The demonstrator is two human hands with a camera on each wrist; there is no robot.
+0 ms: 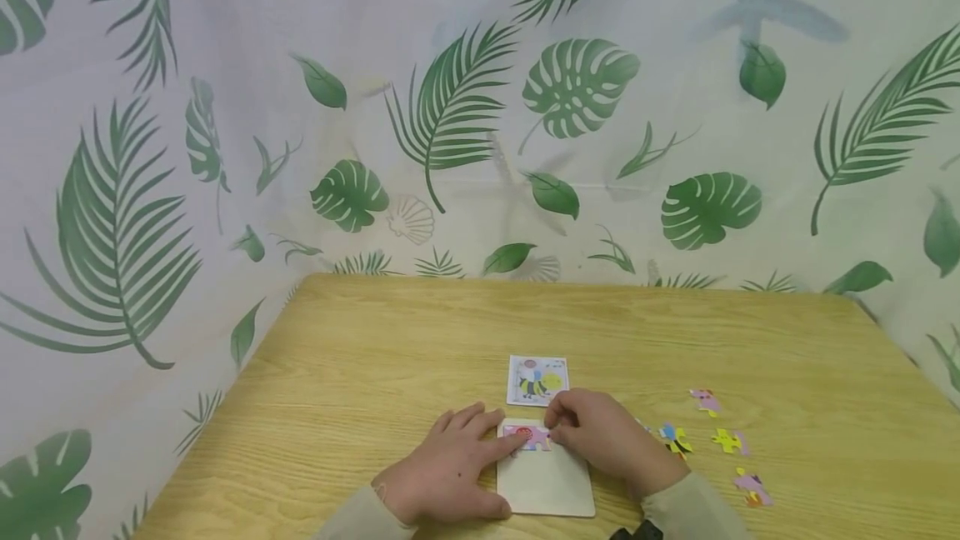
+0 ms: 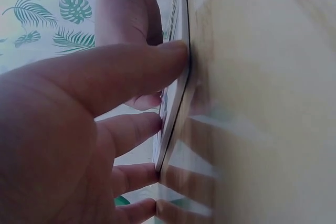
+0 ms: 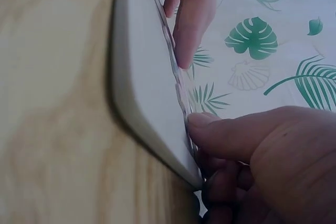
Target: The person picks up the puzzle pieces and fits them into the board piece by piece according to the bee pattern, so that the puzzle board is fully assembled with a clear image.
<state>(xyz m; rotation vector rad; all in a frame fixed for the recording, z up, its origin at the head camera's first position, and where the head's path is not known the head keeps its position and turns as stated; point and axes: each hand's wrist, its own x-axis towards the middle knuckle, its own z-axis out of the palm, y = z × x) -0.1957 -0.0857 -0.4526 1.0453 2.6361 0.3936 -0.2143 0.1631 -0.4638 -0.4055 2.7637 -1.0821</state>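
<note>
A pale square puzzle board (image 1: 546, 486) lies between both hands, with pink puzzle pieces (image 1: 537, 442) along its far edge. My left hand (image 1: 453, 469) rests spread at the board's left side, its index finger touching the pieces and its thumb (image 2: 170, 56) against the board's rim. With thumb and curled fingers, my right hand (image 1: 611, 440) pinches a puzzle piece at the board's far right corner; the fingers hide most of that piece. Close up in the right wrist view, the right thumb (image 3: 210, 127) presses at the board's edge. A bee picture card (image 1: 517, 394) lies just beyond the board.
To the right of my right hand lie several loose puzzle pieces, among them a yellow one (image 1: 724, 440), a pink one (image 1: 752, 487) and another pink one (image 1: 705, 400). A leaf-patterned cloth (image 1: 465, 232) hangs behind the wooden table (image 1: 360, 357).
</note>
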